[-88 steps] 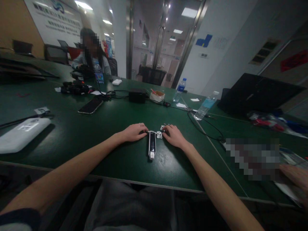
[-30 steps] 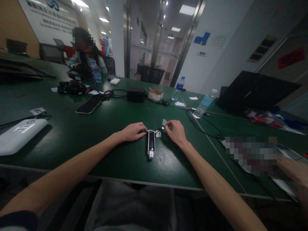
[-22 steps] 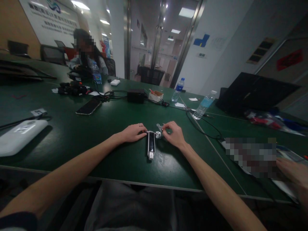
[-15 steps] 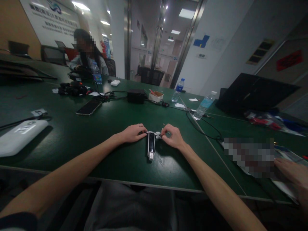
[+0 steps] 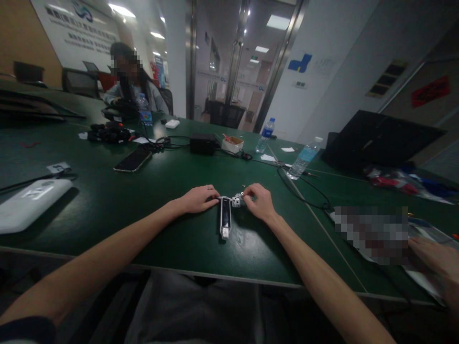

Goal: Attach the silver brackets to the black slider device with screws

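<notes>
A slim black and white device [image 5: 225, 217] lies lengthwise on the green table [image 5: 172, 239] in front of me. My left hand [image 5: 198, 198] rests on the table at the device's far end, fingers curled, fingertips pressing on its top left corner. My right hand [image 5: 259, 201] is closed in a pinch on a small white hinged piece [image 5: 236, 201] at the device's top right corner. What else the right fingers cover is hidden.
A phone [image 5: 132, 159], a black box [image 5: 202, 143], a small open carton [image 5: 233, 143], cables and two water bottles [image 5: 303, 158] lie farther back. A white case [image 5: 30, 204] sits at left, a dark laptop [image 5: 380, 141] at right. Another person sits at the far end; someone's hand [image 5: 435, 260] rests at right.
My right hand lifted a small white piece from beyond the device, brought it back to the device's top right corner and now pinches it there. My left hand has stayed put.
</notes>
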The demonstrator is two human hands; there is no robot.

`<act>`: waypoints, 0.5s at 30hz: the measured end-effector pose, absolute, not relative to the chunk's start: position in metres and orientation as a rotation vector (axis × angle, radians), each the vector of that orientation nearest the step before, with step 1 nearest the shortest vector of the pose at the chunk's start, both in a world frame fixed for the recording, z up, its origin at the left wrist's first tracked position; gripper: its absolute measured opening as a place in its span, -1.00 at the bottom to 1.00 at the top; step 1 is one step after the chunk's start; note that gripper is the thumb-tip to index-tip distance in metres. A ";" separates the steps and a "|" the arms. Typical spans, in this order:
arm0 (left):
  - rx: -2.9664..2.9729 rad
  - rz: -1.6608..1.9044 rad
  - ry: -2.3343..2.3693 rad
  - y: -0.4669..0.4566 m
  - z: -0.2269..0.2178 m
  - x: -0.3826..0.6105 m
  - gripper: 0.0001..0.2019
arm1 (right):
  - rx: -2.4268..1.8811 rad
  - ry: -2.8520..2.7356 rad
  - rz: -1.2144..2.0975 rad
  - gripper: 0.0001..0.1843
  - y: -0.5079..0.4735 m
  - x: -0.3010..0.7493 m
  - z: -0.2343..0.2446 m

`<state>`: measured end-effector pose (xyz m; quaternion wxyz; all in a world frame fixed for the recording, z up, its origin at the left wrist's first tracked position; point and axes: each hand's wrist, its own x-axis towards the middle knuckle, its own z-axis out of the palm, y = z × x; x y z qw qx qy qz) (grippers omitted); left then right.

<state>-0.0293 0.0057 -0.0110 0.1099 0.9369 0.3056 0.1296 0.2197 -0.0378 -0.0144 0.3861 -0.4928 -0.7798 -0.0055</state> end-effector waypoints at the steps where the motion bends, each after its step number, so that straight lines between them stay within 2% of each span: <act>1: 2.752 0.400 0.897 0.006 -0.012 -0.029 -0.73 | -1.266 -1.975 -0.007 -0.89 -0.038 0.220 -0.015; 9: 2.719 0.654 0.973 0.003 -0.010 -0.028 -0.75 | -1.219 -1.909 0.030 -0.88 -0.042 0.210 -0.013; 15: 2.687 0.684 0.830 0.000 -0.008 -0.026 -0.72 | -1.174 -1.868 0.051 -0.87 -0.048 0.200 -0.012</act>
